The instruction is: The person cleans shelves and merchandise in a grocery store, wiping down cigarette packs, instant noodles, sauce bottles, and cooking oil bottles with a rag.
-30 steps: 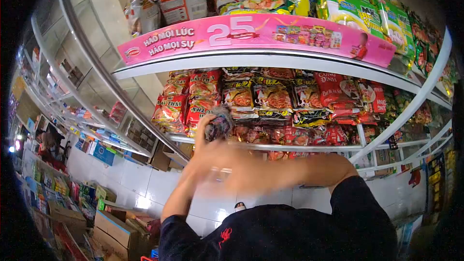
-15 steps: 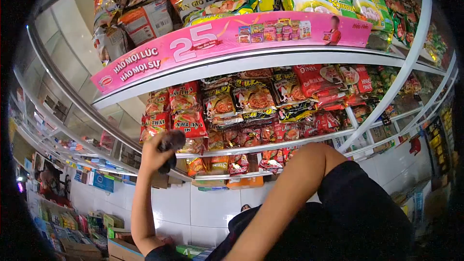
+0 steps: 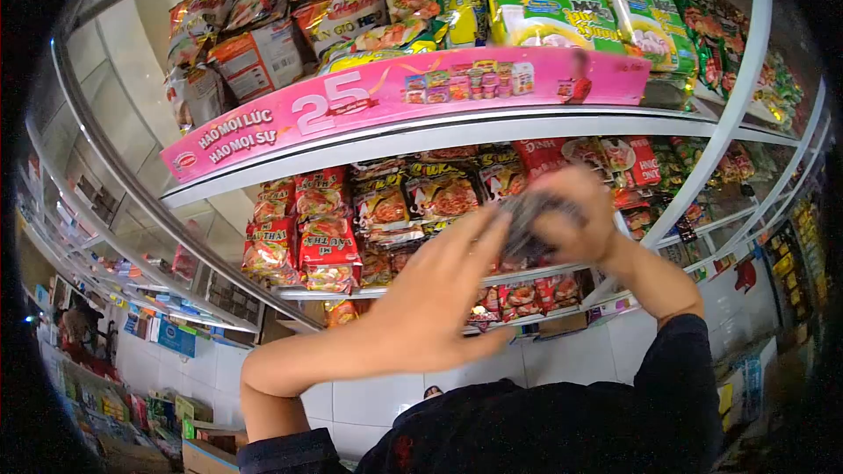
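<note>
My right hand (image 3: 581,218) is closed around a dark, crumpled cloth (image 3: 529,230), both smeared by motion in front of the lower shelf. Close to its left side is my left hand (image 3: 436,291), fingers stretched out and thumb apart, its fingertips overlapping the cloth's edge in this view. Behind the hands sit black noodle packets (image 3: 443,195) and red noodle packets (image 3: 327,241) in stacks. Part of these rows is hidden by my hands and forearms.
A pink banner (image 3: 351,105) runs along the upper shelf's front, below green noodle bags (image 3: 562,22). A white metal post (image 3: 716,149) slants at the right, and a curved metal rail (image 3: 162,197) at the left. Cardboard boxes (image 3: 211,452) stand on the tiled floor.
The dark cloth has passed from my left hand at the left packets to my right hand, right of centre. My left hand has moved right and opened; my right hand has come into view.
</note>
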Action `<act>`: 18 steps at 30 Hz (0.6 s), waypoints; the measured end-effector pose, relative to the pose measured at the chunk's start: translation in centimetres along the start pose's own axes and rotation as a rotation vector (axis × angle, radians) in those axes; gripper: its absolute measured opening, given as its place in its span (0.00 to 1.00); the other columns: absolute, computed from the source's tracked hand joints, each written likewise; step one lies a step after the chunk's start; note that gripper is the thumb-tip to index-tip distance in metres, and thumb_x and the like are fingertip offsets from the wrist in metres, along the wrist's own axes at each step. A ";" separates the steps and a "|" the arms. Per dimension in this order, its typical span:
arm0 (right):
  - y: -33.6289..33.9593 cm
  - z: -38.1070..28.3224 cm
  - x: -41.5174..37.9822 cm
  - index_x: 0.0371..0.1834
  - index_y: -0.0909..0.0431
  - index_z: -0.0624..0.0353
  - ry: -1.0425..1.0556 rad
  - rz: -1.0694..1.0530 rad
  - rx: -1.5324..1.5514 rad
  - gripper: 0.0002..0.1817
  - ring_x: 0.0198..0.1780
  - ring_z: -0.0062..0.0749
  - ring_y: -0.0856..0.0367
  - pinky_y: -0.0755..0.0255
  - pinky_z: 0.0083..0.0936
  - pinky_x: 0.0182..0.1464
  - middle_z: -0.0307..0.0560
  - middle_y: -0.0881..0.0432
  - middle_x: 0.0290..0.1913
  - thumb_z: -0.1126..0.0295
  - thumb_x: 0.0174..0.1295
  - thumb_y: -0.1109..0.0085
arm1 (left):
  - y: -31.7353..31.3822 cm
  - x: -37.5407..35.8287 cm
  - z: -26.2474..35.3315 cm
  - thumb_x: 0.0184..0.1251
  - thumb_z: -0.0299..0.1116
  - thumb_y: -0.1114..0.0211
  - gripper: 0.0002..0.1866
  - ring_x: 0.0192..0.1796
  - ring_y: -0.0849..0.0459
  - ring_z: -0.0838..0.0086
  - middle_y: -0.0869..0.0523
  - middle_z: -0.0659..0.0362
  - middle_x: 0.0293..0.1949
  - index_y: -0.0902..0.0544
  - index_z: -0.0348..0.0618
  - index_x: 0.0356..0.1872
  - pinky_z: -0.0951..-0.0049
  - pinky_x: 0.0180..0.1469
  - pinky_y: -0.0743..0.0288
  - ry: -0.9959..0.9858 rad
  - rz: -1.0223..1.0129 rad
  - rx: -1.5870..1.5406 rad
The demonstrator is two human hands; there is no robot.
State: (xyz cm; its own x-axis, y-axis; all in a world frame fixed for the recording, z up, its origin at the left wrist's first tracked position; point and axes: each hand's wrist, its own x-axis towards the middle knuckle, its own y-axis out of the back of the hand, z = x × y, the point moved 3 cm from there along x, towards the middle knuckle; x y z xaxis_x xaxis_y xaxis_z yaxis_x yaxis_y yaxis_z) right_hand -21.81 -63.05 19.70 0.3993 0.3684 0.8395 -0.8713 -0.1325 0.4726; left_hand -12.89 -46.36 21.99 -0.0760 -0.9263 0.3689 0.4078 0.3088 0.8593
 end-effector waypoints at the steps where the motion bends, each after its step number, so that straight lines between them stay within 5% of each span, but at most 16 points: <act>1: 2.2 1.8 -0.4 0.34 0.25 0.50 -0.120 0.026 -0.173 0.20 0.41 0.40 0.26 0.32 0.35 0.44 0.47 0.26 0.43 0.71 0.31 0.35 | -0.6 0.9 1.8 0.48 0.37 0.35 0.41 0.61 0.41 0.53 0.42 0.40 0.59 0.47 0.32 0.61 0.61 0.61 0.45 -0.041 -0.117 -0.152; 3: 6.2 5.2 -2.0 0.34 0.25 0.51 -0.162 0.305 -0.435 0.25 0.44 0.44 0.29 0.34 0.36 0.46 0.48 0.27 0.44 0.72 0.23 0.33 | -4.9 2.3 5.2 0.53 0.35 0.39 0.31 0.56 0.34 0.54 0.33 0.44 0.53 0.40 0.34 0.57 0.62 0.57 0.40 -0.245 -0.246 -0.697; 6: 11.3 8.8 -3.1 0.38 0.24 0.50 -0.249 0.351 -0.845 0.25 0.48 0.43 0.32 0.38 0.34 0.51 0.45 0.27 0.46 0.74 0.27 0.35 | -9.4 3.0 12.9 0.56 0.34 0.42 0.20 0.45 0.28 0.57 0.27 0.47 0.41 0.33 0.36 0.48 0.64 0.48 0.34 -0.872 -0.041 -1.014; 7: 12.6 9.9 -3.4 0.39 0.23 0.49 -0.309 0.313 -0.939 0.25 0.49 0.42 0.34 0.40 0.34 0.52 0.44 0.27 0.47 0.75 0.29 0.36 | -9.7 3.6 14.4 0.56 0.34 0.42 0.20 0.45 0.28 0.57 0.27 0.47 0.41 0.33 0.36 0.48 0.64 0.48 0.34 -0.883 -0.039 -1.023; 9: 14.6 12.5 -4.8 0.39 0.23 0.49 -0.396 0.171 -0.907 0.22 0.50 0.43 0.35 0.41 0.34 0.54 0.43 0.28 0.48 0.75 0.35 0.39 | -9.3 3.8 16.7 0.51 0.34 0.38 0.10 0.29 0.27 0.68 0.25 0.54 0.31 0.25 0.38 0.27 0.69 0.31 0.32 -1.037 0.069 -1.015; 14: 16.6 14.8 -5.2 0.41 0.24 0.53 -0.537 -0.100 -0.711 0.17 0.52 0.44 0.34 0.41 0.34 0.55 0.48 0.29 0.49 0.70 0.43 0.42 | -9.1 1.7 17.2 0.53 0.34 0.39 0.11 0.33 0.27 0.65 0.25 0.53 0.33 0.27 0.38 0.32 0.67 0.36 0.32 -1.111 -0.111 -1.146; 18: 15.3 13.9 -4.0 0.35 0.24 0.58 -0.578 -0.104 -0.629 0.17 0.50 0.45 0.33 0.40 0.34 0.53 0.50 0.28 0.44 0.59 0.45 0.38 | -8.6 0.3 14.5 0.54 0.34 0.41 0.13 0.37 0.26 0.62 0.25 0.52 0.35 0.28 0.37 0.37 0.65 0.39 0.32 -1.066 -0.543 -1.290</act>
State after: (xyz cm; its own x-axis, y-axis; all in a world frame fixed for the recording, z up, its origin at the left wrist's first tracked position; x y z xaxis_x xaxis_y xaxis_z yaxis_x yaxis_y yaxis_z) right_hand -32.77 -79.31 27.32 0.4195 -0.1985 0.8858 -0.7505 0.4731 0.4615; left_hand -29.58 -46.16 19.87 -0.7288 -0.1621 0.6653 0.4914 -0.8005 0.3432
